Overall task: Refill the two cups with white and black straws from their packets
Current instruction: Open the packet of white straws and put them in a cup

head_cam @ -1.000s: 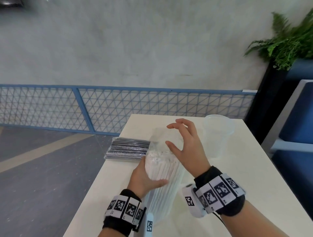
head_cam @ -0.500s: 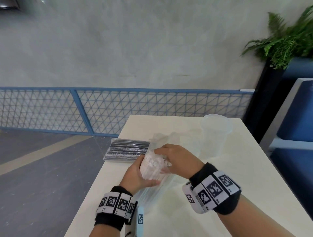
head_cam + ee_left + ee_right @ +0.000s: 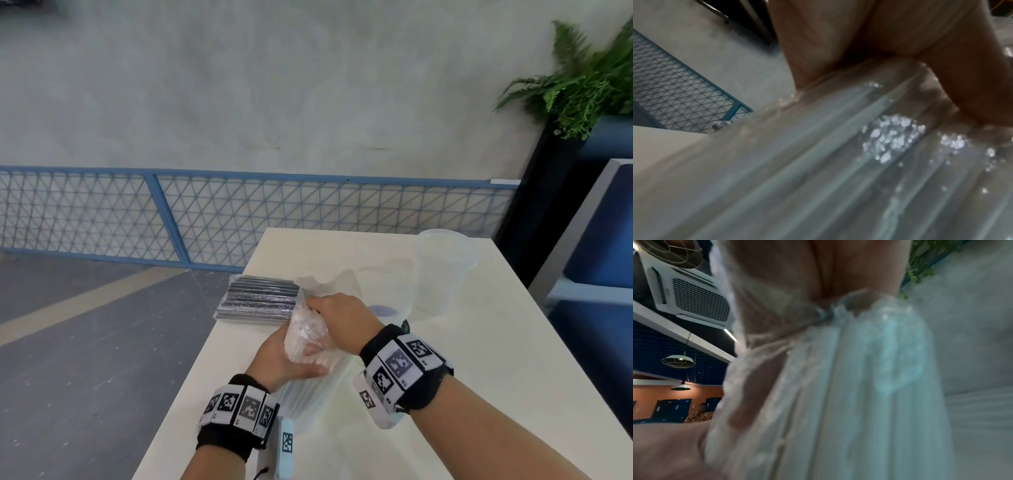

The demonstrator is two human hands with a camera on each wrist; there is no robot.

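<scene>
On the cream table [image 3: 496, 359] my left hand [image 3: 277, 356] grips a clear packet of white straws [image 3: 303, 337], held tilted with its open top pointing away. My right hand [image 3: 337, 313] sits on that open top, its fingers curled round the ends of the white straws [image 3: 869, 369]. The left wrist view is filled by the packet [image 3: 838, 162] with my fingers [image 3: 838, 40] wrapped over it. A flat packet of black straws [image 3: 260, 298] lies at the table's left edge. Two clear cups stand behind: one at the far right [image 3: 442, 270], one nearer [image 3: 387, 291], partly hidden by my right hand.
The table's left edge drops to a grey floor, with a blue mesh railing [image 3: 239, 212] behind. At the right are a blue seat [image 3: 599, 257] and a potted fern [image 3: 582, 85]. The table's bare right side lies beside my right forearm.
My right hand, spread open above the packet a second ago, has dropped onto its open top and closed on the straw ends. The packet has tipped lower in my left hand.
</scene>
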